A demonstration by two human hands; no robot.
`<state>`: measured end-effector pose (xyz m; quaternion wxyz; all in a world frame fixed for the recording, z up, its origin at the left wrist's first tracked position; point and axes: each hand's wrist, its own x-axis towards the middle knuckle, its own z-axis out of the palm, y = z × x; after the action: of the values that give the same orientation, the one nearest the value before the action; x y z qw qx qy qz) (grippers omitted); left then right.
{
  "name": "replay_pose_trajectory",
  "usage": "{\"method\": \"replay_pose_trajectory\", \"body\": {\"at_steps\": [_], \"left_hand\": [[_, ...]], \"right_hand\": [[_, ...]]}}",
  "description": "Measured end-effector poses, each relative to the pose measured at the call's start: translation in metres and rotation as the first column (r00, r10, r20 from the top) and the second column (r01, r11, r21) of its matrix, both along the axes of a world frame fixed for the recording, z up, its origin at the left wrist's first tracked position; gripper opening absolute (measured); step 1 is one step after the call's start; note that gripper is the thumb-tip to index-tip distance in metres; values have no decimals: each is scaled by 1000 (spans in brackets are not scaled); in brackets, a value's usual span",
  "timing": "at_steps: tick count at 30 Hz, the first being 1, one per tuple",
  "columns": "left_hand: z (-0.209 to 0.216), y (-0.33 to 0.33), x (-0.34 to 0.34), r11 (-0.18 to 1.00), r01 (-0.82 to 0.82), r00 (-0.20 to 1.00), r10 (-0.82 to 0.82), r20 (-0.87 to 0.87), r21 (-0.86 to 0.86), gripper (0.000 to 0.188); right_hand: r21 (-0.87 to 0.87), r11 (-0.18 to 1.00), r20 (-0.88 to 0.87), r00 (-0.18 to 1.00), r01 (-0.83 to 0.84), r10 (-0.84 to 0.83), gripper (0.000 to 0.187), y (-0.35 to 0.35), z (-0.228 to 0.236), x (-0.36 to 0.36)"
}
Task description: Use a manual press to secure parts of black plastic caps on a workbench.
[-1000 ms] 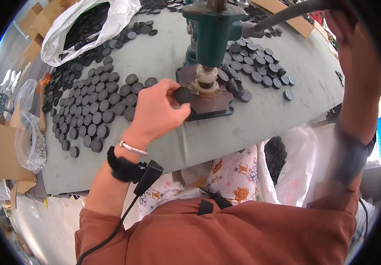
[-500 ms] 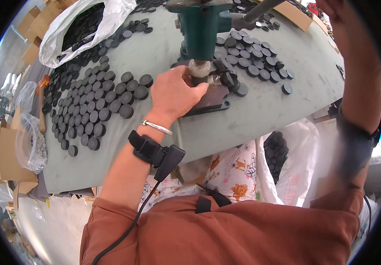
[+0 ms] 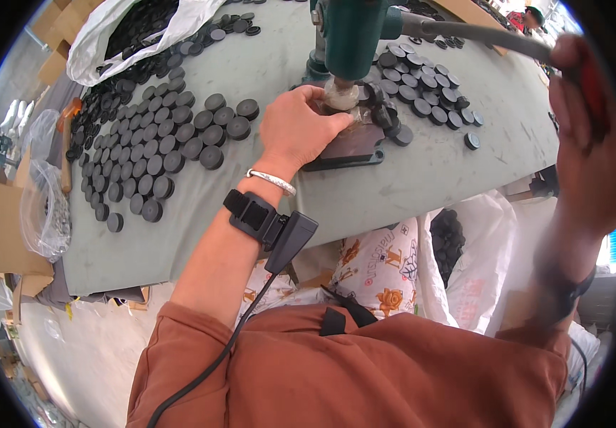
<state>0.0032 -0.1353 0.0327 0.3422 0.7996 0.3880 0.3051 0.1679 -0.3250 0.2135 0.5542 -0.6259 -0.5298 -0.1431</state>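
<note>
A green hand press (image 3: 354, 43) stands on the table, its translucent tip (image 3: 341, 94) down over a dark base plate (image 3: 350, 146). Curled around a black round cap (image 3: 330, 110) under that tip is my left hand (image 3: 297, 127), thumb on one side and fingers on the other; the hand and tip largely hide the cap. At the far right my right hand (image 3: 579, 135), partly blurred, is wrapped around the red grip of the press's long metal lever (image 3: 479, 34). Several loose black caps (image 3: 383, 110) crowd against the press beside my left fingertips.
Black caps (image 3: 144, 146) spread over the table's left side, and another heap (image 3: 422, 89) lies right of the press. A white bag (image 3: 83, 60) of black pieces sits at the far left. Below the table edge, an open sack holds more caps (image 3: 447, 246). Cardboard (image 3: 12, 232) stands at left.
My right hand has come down with the lever, which now slopes down toward the right. The press tip sits lower over the cap. My left hand stays at the cap; the view has shifted slightly.
</note>
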Motion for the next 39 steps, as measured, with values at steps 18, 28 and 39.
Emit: {"method": "replay_pose_trajectory", "body": {"at_steps": [18, 28, 39], "left_hand": [[-17, -2, -82, 769, -185, 961, 273, -53, 612, 35], [-27, -2, -136, 782, -183, 861, 419, -287, 595, 26], [9, -11, -29, 999, 39, 987, -40, 155, 9, 52]], "right_hand": [[96, 975, 115, 975, -203, 192, 18, -24, -136, -58], [59, 992, 456, 887, -108, 69, 22, 8, -37, -24], [31, 984, 298, 941, -175, 158, 25, 20, -8, 13]]}}
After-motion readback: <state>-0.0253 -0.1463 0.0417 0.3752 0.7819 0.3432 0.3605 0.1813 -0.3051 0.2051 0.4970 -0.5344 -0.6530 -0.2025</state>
